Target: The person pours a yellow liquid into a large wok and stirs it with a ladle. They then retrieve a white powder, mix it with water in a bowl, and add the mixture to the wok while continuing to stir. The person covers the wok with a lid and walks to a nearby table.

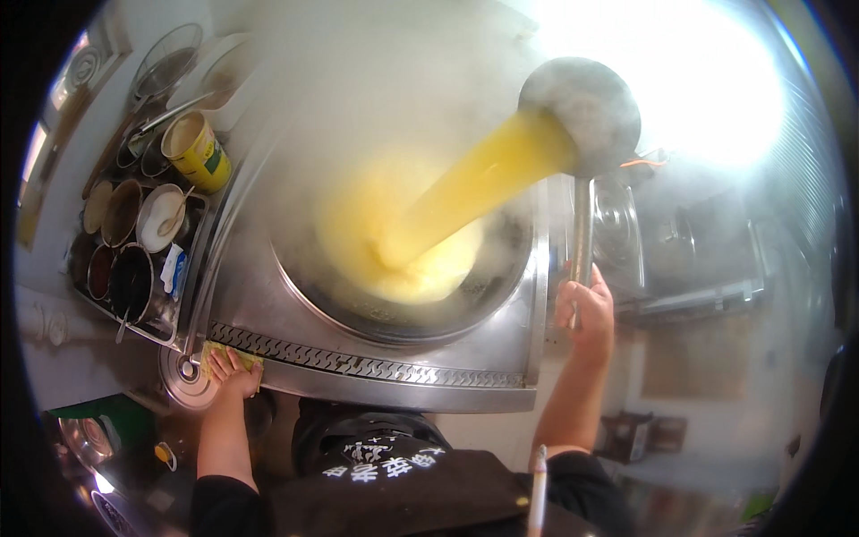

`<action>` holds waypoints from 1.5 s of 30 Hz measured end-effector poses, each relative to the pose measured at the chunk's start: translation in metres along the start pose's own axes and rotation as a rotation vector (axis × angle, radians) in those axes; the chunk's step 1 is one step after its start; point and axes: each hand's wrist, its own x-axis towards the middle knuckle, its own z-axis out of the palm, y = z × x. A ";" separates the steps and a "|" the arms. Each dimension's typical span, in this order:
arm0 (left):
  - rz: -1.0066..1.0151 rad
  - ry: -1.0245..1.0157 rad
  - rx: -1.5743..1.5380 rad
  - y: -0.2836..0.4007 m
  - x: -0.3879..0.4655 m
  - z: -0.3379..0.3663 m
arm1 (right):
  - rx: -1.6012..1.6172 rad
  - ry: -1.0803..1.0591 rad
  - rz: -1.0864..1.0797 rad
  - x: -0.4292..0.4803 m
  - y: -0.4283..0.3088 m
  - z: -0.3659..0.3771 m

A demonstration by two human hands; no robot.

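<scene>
My right hand (586,302) grips the long handle of a large metal ladle (580,114), raised above and to the right of a wok. From the ladle's bowl a thick yellow stream of liquid (490,181) falls into the wok (496,295), which sits in a round opening and holds more yellow liquid. Steam hides the wok's far part. My left hand (231,370) lies with fingers spread on a yellow cloth (254,366) at the front left corner of the stainless steel stove (248,282). Whether its fingers grip the cloth is unclear.
Left of the stove, a metal tray (158,330) holds several seasoning bowls, one with white contents (160,218) and a spoon. Behind it stand a yellow can (196,153) and a wire strainer (168,70). A slotted drain strip (362,366) runs along the front. Metal lids or pans (617,231) lie at right.
</scene>
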 end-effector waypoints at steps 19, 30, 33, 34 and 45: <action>0.109 0.281 0.075 -0.002 -0.004 0.022 | -0.801 0.297 -0.395 0.057 0.077 0.043; 0.112 0.405 -0.111 0.010 -0.017 0.008 | -1.068 0.299 0.383 0.124 0.218 0.035; 0.382 0.497 -0.280 0.002 -0.028 0.011 | -1.038 0.266 0.437 0.130 0.246 0.041; 0.390 0.449 -0.353 -0.003 -0.032 0.015 | -1.001 0.247 0.471 0.131 0.257 0.044; 0.125 -0.593 -1.133 -0.052 -0.091 0.126 | -1.223 -0.840 0.325 0.158 0.372 0.083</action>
